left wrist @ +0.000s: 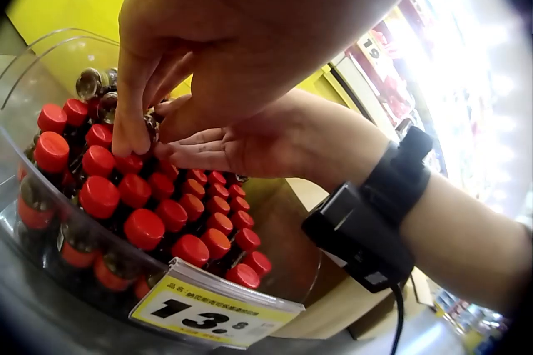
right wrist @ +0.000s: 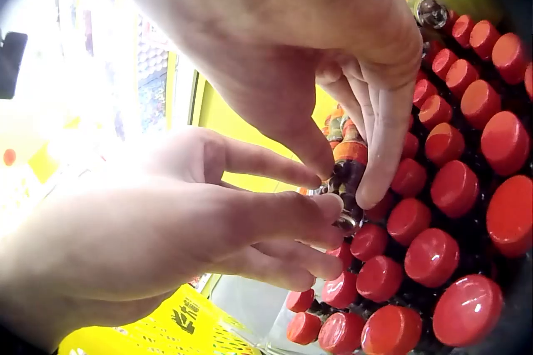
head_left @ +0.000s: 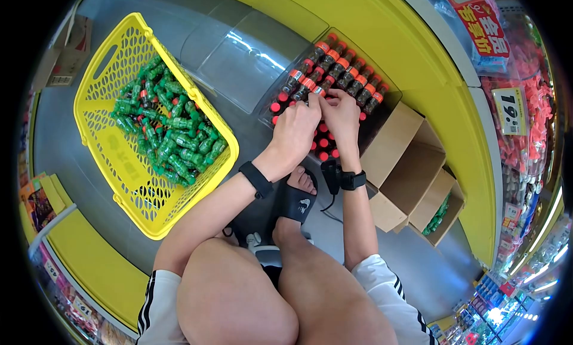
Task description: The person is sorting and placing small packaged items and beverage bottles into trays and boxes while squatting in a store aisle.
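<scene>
Both hands meet over a clear plastic bin packed with rows of small dark bottles. Those standing upright show red caps; others lie on their sides, showing orange-red bands. At the bin's middle, the right hand pinches a small dark bottle between thumb and finger. The left hand reaches in from the other side, its thumb and fingertip at the same bottle, as the right wrist view shows. Fingers hide most of that bottle.
A yellow basket of small green bottles stands at left. Open cardboard boxes sit right of the bin, one containing green packs. A price tag hangs on the bin's front. A cable trails from the right wrist's camera.
</scene>
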`<state>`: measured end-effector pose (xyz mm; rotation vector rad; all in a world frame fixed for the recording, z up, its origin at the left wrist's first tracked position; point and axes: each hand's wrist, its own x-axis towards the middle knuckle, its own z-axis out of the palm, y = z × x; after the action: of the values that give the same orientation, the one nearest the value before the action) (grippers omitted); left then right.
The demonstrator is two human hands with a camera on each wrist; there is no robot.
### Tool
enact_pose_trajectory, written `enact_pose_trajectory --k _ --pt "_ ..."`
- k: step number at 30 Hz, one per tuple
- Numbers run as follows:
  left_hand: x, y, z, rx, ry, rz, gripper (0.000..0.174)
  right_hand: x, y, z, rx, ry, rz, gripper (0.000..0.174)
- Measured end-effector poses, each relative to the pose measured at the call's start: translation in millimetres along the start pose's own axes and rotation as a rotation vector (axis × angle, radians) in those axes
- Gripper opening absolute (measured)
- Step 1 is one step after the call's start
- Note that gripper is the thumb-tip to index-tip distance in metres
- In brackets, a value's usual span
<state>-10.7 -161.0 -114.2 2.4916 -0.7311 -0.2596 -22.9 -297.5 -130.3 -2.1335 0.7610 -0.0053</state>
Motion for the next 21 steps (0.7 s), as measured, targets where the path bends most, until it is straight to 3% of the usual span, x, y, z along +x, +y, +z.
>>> enact_pose_trajectory --k 15,21 --pt "-1 2 -3 0.004 -0.002 -0.02 0.048 2 2 1 0.128 -0.012 0.019 0.054" --pt "-1 2 -1 0.005 0.018 -0.009 0.057 1 0 2 0.145 0.018 0.006 0.048"
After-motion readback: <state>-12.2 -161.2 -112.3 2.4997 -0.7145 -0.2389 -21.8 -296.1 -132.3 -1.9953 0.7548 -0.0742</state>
